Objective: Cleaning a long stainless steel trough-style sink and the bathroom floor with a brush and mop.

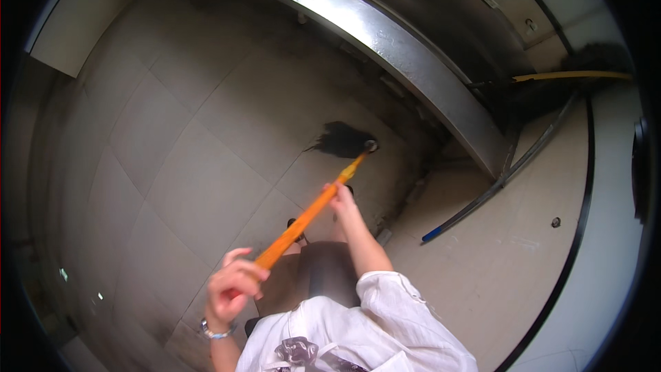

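We judged the broom (313,211) light and stiff, best held 2-handed along its shaft (295,229), which our left hand (234,286) and right hand (339,198) gripped.

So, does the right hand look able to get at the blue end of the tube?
Probably yes: nothing visible blocks the blue end, though the right hand must first release the orange handle.
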### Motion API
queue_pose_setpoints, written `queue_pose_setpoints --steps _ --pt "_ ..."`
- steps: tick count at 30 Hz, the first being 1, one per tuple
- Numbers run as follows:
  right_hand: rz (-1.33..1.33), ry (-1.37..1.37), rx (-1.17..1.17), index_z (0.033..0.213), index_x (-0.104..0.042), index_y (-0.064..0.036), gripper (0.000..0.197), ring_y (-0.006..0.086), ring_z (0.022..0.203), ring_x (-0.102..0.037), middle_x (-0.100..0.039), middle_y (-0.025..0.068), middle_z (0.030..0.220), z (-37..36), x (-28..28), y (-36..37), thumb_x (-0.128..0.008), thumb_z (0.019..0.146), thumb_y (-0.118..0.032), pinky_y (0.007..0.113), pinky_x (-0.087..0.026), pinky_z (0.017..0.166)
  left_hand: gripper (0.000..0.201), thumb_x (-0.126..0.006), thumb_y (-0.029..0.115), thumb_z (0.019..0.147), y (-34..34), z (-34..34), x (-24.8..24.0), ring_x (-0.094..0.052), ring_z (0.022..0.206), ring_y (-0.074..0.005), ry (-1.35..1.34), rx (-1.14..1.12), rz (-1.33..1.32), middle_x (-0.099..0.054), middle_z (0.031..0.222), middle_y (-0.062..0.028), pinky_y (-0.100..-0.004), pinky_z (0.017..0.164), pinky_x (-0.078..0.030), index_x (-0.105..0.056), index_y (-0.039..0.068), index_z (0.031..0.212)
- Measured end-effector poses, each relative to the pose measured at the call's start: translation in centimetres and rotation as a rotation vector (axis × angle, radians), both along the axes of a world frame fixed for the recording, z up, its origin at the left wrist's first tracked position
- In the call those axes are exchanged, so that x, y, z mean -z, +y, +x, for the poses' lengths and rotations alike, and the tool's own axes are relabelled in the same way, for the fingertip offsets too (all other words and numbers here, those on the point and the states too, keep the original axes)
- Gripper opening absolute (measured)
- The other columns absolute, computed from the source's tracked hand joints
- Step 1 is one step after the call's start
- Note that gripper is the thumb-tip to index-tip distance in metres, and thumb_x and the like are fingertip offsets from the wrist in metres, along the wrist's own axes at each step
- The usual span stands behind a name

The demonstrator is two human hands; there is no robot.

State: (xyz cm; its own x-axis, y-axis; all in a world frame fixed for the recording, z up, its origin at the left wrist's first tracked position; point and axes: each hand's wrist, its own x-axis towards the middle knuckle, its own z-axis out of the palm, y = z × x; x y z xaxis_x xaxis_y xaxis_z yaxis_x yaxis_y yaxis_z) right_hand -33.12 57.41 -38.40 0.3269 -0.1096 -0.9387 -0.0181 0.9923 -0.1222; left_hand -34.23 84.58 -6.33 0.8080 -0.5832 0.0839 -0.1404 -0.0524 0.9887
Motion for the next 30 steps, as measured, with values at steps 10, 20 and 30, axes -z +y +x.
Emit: queue_pose_setpoints --steps 10,20,30 --pt "-0.305 0.251 -0.002 0.079 -0.036 -0.0061 0.038 0.0117 0.045 -0.04 -0.042 0.0045 0.061 -7.6 6.4 -12.9 -0.022 0.096 -0.037 0.024 -0.038 0.04 0.008 -0.047 -0.005 0.065 -12.4 -2.7 13.5 -0.055 0.08 -0.0249 0.243 0.474 -0.029 -0.054 0.08 -0.0112 -0.0305 0.073 -0.045 -0.053 0.001 0.066" --pt "-0.175 0.028 -0.451 0.093 -0.036 -0.0034 0.041 0.0228 0.06 -0.057 -0.052 0.0111 0.074 -0.2 -3.7 11.8 -0.023 0.096 -0.042 0.039 -0.051 0.055 0.025 -0.041 0.012 0.072 2.7 -2.3 1.8 -0.039 0.042 -0.0163 0.072 -0.245 -0.089 -0.037 0.038 -0.0024 -0.0233 0.042 -0.033 -0.037 0.006 0.048" --pt "0.343 -0.366 -0.624 0.097 -0.041 -0.0034 0.039 0.0233 0.081 -0.059 -0.055 0.0113 0.091 -0.4 -8.3 24.9 -0.025 0.097 -0.039 0.039 -0.051 0.078 0.012 -0.035 0.0 0.073 8.1 -6.3 -7.7 -0.047 0.049 -0.0254 0.047 -0.609 0.084 -0.04 0.047 -0.0127 -0.0265 0.035 -0.039 -0.042 -0.003 0.064"
